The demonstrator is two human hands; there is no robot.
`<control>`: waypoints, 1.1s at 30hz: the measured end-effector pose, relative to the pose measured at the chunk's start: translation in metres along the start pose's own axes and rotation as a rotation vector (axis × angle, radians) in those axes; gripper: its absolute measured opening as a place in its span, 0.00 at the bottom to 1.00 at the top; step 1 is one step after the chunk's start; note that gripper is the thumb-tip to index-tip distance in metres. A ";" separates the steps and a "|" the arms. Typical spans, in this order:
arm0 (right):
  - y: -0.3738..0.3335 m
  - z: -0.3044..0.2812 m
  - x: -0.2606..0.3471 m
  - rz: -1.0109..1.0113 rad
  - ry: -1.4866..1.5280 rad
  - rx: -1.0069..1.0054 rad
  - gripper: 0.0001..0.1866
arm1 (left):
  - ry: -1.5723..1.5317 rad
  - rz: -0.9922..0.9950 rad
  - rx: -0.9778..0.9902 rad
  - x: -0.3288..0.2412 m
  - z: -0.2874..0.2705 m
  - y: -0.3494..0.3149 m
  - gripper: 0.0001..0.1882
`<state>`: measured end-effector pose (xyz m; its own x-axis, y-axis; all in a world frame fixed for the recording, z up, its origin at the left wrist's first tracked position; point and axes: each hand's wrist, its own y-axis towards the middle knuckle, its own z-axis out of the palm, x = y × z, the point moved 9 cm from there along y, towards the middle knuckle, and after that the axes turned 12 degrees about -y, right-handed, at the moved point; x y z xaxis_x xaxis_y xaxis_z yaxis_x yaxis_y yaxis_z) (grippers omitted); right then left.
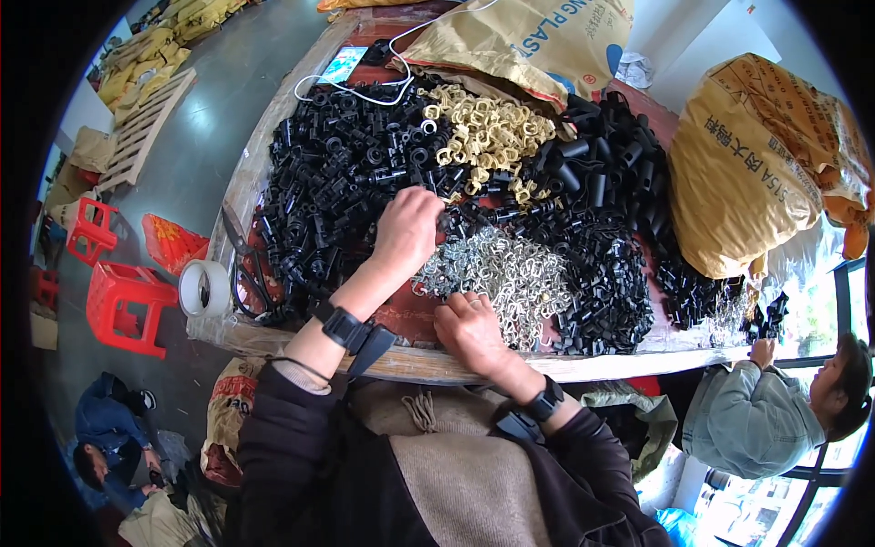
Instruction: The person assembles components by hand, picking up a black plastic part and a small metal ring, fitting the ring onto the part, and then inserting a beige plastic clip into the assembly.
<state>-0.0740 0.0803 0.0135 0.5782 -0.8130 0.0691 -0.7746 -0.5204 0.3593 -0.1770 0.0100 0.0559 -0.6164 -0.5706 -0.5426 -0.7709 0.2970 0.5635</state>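
Head view: the right hand (469,330), one of two at work, sits by the table's (401,314) near edge, fingers curled together beside one heap of silver hooks (524,273), too many to count. One tape roll (189,290) and one pair of scissors (241,246) lie leftward. Farther in, the left hand (410,223) bends down between those hooks and the black fittings (337,173); whether either hand's fingertips pinch anything, I cannot tell. Beyond are one heap of beige rings (488,132) and, at the far edge, one printed sack (538,46).
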 end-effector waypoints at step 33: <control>-0.033 0.005 -0.042 0.543 1.304 0.095 0.05 | -1.577 -1.044 0.273 -0.026 0.071 -0.124 0.11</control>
<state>-0.0738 0.1308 -0.0055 -0.0152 -0.1212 0.9925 -0.9579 -0.2830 -0.0492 -0.0769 0.0421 -0.0444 0.5989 0.4907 -0.6329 -0.7816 0.5302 -0.3286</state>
